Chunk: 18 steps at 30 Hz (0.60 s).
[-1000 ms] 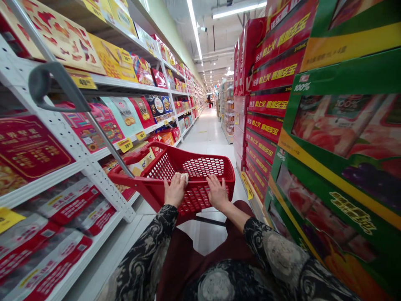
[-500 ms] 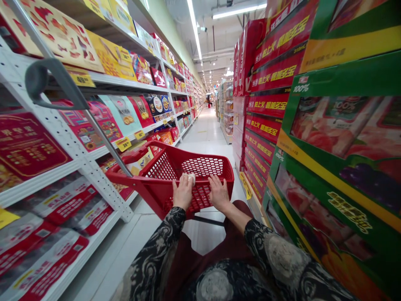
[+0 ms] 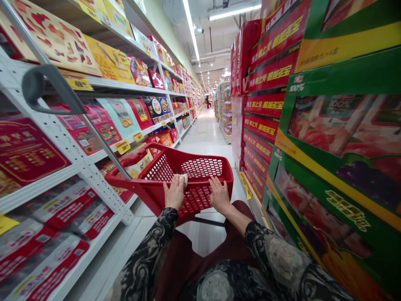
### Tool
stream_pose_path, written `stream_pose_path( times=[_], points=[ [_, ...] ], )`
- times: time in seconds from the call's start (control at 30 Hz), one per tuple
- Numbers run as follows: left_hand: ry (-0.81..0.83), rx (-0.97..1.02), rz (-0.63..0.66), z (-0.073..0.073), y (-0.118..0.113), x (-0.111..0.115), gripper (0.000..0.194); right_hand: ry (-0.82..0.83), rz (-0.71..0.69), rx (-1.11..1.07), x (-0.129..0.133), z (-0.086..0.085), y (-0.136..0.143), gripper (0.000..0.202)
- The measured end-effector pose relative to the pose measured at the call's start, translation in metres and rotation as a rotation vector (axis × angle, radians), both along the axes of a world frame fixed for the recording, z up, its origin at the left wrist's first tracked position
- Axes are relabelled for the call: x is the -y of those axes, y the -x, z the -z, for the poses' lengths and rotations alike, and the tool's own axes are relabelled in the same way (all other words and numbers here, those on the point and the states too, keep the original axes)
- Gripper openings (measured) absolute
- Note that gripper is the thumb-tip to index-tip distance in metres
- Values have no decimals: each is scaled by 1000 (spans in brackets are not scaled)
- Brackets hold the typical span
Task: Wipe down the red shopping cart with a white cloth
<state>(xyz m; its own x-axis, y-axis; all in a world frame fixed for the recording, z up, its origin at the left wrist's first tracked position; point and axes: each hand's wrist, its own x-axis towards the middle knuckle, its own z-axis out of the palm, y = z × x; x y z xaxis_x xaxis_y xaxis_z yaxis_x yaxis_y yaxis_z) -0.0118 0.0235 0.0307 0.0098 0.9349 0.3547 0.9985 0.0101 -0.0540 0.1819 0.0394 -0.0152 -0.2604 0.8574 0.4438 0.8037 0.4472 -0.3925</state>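
A red plastic rolling shopping basket (image 3: 142,183) stands tilted before my knees, its near rim toward me. My left hand (image 3: 174,193) lies over this rim with a crumpled white cloth (image 3: 184,179) under its fingers; the cloth shows at the fingertips. Farther right along the same rim, my right hand (image 3: 220,195) has its fingers hooked over the edge and its thumb apart. From the basket's left end a metal pole rises to a grey loop handle (image 3: 53,90). Through the perforated walls and open top, no goods show in the main part.
White shelves (image 3: 103,156) with boxed goods and yellow price tags run along the left. At right, close to my arm, stand stacked red drink cartons (image 3: 266,104) and green juice boxes (image 3: 328,138). A pale tiled aisle (image 3: 205,133) stretches ahead between them.
My left hand has slid leftward along the basket's near rim with the cloth. My right hand stays at about the same spot on the rim.
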Motion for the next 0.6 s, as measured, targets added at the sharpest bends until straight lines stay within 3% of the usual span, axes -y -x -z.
stream_pose_path(
  times=[0.13, 0.33, 0.43, 0.6],
  points=[
    [6, 15, 51, 5, -23, 3, 51, -1, -6, 2, 1, -1, 2, 63],
    [84, 14, 237, 13, -68, 5, 54, -13, -5, -9, 1, 0, 0, 64],
    [83, 49, 253, 12, -67, 3, 56, -12, -29, -17, 3, 0, 1, 63],
    [14, 195, 137, 10, -54, -4, 57, -54, -166, -2, 6, -9, 13, 60]
  ],
)
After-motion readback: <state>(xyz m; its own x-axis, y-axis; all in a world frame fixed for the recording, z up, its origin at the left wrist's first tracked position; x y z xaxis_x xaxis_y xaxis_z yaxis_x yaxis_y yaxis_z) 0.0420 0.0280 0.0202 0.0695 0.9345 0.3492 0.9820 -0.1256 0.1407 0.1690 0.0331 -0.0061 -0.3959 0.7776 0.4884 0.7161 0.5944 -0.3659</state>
